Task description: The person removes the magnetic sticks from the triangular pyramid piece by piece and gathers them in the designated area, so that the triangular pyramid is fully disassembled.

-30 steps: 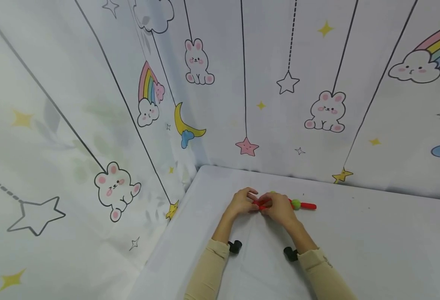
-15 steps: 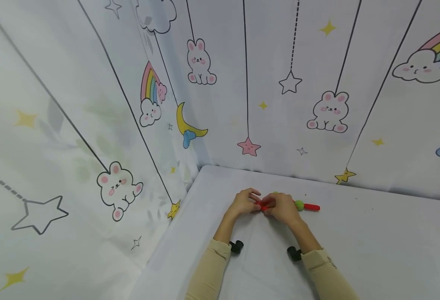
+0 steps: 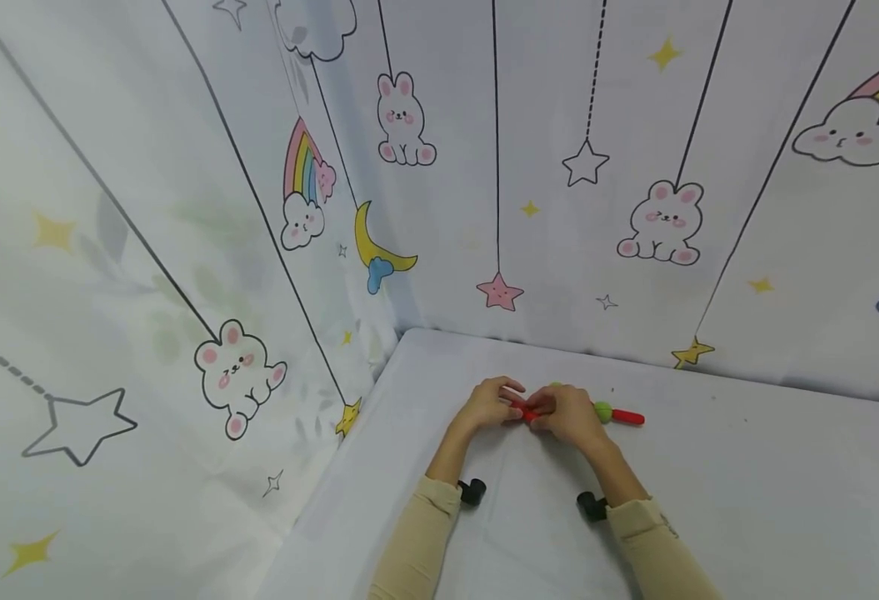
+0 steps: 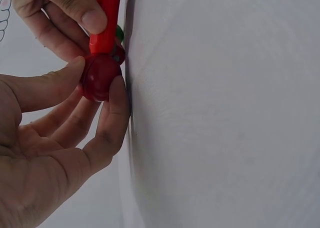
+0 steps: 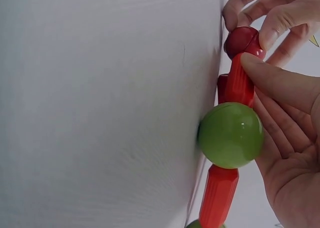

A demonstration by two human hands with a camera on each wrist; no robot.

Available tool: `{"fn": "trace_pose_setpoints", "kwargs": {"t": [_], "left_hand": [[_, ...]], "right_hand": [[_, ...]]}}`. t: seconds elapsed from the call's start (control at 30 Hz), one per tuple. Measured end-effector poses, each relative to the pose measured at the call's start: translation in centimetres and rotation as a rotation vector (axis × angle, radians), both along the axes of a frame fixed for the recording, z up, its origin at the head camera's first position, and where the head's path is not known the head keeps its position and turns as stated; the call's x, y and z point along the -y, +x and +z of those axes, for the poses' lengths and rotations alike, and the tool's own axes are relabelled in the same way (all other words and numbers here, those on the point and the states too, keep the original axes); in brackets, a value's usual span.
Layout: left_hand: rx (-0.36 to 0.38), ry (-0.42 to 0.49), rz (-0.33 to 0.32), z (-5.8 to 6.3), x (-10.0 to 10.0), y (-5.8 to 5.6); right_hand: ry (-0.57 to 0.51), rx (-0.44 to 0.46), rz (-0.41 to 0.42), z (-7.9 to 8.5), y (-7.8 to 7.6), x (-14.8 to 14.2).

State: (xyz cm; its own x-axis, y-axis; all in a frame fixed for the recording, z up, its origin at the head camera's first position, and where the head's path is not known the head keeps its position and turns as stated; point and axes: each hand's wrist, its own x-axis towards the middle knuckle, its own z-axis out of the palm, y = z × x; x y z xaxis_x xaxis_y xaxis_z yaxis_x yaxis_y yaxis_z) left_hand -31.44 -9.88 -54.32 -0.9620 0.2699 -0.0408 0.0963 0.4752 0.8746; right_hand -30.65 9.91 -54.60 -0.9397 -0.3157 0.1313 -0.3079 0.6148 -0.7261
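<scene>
My left hand (image 3: pixel 490 404) pinches a dark red ball (image 4: pixel 101 78) between thumb and fingertip. With the thumb on one side, my right hand (image 3: pixel 568 414) grips a short red rod (image 5: pixel 240 83) whose end meets that ball. A larger green ball (image 5: pixel 231 135) sits at the rod's other end, and a second red rod (image 5: pixel 218 195) runs on from it. In the right wrist view, part of another green piece (image 5: pixel 196 224) shows at the bottom edge. Behind the held rod, a dark red piece (image 5: pixel 223 88) is mostly hidden.
The pieces are low over a white-covered table (image 3: pixel 709 483). A printed curtain (image 3: pixel 454 208) hangs behind and to the left of it. Beyond the right hand, a small yellow-green piece (image 3: pixel 555 384) peeks out.
The head view has shifted a little, carrying the wall prints and hands rightward in the picture. Both hands keep hold of the same pieces, with hardly any visible movement of their own.
</scene>
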Motion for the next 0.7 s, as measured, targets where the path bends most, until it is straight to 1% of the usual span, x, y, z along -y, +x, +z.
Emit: {"fn": "trace_pose_setpoints", "kwargs": {"t": [0.13, 0.33, 0.37, 0.43, 0.53, 0.6, 0.7], "left_hand": [[-0.002, -0.012, 0.016, -0.1, 0.1, -0.2], [0.003, -0.022, 0.042, 0.0, -0.2, -0.5], [-0.001, -0.020, 0.045, 0.0, -0.2, -0.6], [-0.021, -0.015, 0.070, -0.1, 0.0, -0.8], [-0.050, 0.031, 0.131, 0.1, 0.6, -1.0], [-0.067, 0.082, 0.179, 0.2, 1.2, -1.2], [-0.062, 0.151, 0.205, 0.3, 2.1, -1.6]], "right_hand": [[0.007, -0.007, 0.003, 0.0, -0.1, 0.1], [0.000, 0.011, -0.009, 0.3, 0.0, 0.1], [-0.002, 0.018, -0.008, 0.3, 0.1, 0.1], [-0.001, 0.030, -0.011, 0.4, 0.2, 0.1], [0.004, 0.052, -0.028, 0.5, 0.3, 0.0], [0.009, 0.060, -0.035, 0.5, 0.3, 0.0], [0.007, 0.069, -0.037, 0.5, 0.3, -0.1]]}}
